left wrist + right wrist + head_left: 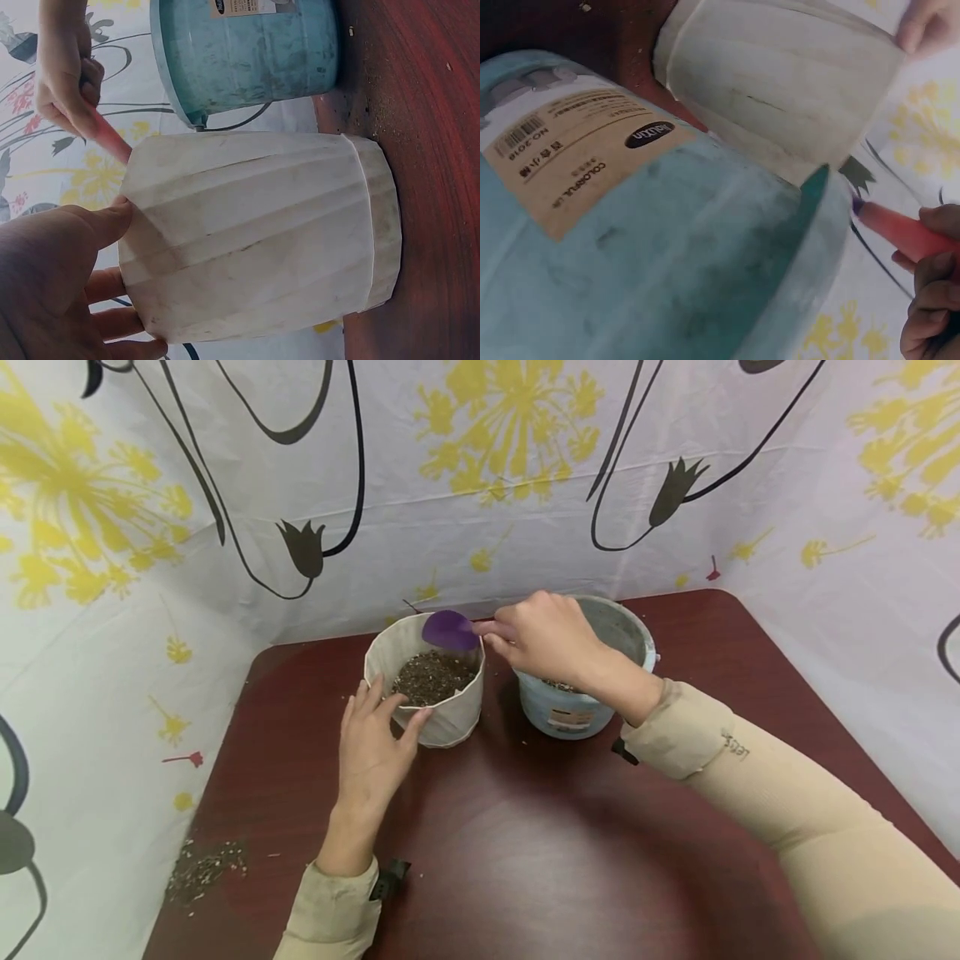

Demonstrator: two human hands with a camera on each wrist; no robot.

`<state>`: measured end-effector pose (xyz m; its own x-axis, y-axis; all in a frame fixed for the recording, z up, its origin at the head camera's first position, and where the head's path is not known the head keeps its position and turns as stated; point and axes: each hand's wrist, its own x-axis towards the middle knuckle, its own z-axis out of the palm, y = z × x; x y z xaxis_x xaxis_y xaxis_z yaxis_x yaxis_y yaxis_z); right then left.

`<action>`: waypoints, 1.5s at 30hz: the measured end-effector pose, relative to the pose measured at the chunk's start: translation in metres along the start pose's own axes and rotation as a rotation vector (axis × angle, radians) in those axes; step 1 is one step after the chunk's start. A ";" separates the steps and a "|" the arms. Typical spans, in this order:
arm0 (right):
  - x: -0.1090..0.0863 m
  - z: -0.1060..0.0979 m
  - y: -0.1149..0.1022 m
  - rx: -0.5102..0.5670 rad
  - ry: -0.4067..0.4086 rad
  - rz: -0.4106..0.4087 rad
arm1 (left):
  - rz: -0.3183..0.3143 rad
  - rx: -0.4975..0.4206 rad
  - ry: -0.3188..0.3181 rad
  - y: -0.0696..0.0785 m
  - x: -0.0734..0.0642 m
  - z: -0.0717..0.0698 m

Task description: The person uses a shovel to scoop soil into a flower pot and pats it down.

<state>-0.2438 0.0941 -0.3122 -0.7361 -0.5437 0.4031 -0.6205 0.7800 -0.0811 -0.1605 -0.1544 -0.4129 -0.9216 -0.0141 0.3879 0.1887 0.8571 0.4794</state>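
Note:
A white ribbed flowerpot (450, 720) holds dark soil (431, 678). My left hand (372, 743) holds the pot by its near-left rim, thumb and fingers spread along the edge. In the left wrist view the thumb (112, 221) touches the rim. My right hand (551, 635) grips the pink handle (896, 231) of a small trowel. Its purple blade (450, 630) is over the pot's far right side, above the soil. Just right of the pot is a blue bucket (562, 710), partly hidden under my right forearm, with some soil visible inside.
A dark red wooden table (540, 860) carries both containers. Spilled soil (206, 868) lies near its left edge. Flower-printed white sheeting (480, 552) rises close behind the pot and bucket and along both sides.

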 end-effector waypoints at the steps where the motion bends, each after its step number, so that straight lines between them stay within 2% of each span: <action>1: -0.002 -0.003 0.003 0.028 -0.001 0.012 | 0.002 0.005 0.002 0.001 0.000 0.000; 5: -0.010 -0.016 0.017 0.132 -0.023 0.081 | 0.025 0.034 0.022 0.003 0.001 0.003; 9: -0.019 -0.025 0.035 0.188 -0.016 0.134 | 0.053 0.020 0.040 0.007 0.004 0.008; 15: -0.030 -0.030 0.059 0.237 0.022 0.121 | 0.097 -0.021 0.068 0.016 0.008 0.014; 18: -0.037 -0.035 0.069 0.256 0.032 0.152 | 0.157 -0.048 0.076 0.025 0.011 0.018; 22: -0.047 -0.045 0.081 0.272 0.035 0.232 | 0.233 -0.092 0.072 0.040 0.014 0.022; 28: -0.060 -0.055 0.098 0.275 0.036 0.295 | 0.302 -0.219 0.067 0.060 0.015 0.032; 32: -0.069 -0.060 0.111 0.291 0.005 0.318 | 0.325 -0.250 0.026 0.071 0.014 0.039; 36: -0.079 -0.063 0.120 0.285 -0.058 0.291 | 0.334 -0.243 -0.042 0.080 0.014 0.046; 41: -0.084 -0.049 0.121 0.156 -0.121 0.177 | 0.335 -0.216 -0.169 0.088 0.016 0.059; 45: -0.086 -0.028 0.115 0.034 -0.090 0.104 | 0.330 -0.200 -0.227 0.092 0.017 0.067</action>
<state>-0.2442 0.2391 -0.3301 -0.8176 -0.4869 0.3074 -0.5468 0.8238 -0.1494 -0.1819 -0.0413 -0.4149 -0.8479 0.3761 0.3737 0.5265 0.6802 0.5100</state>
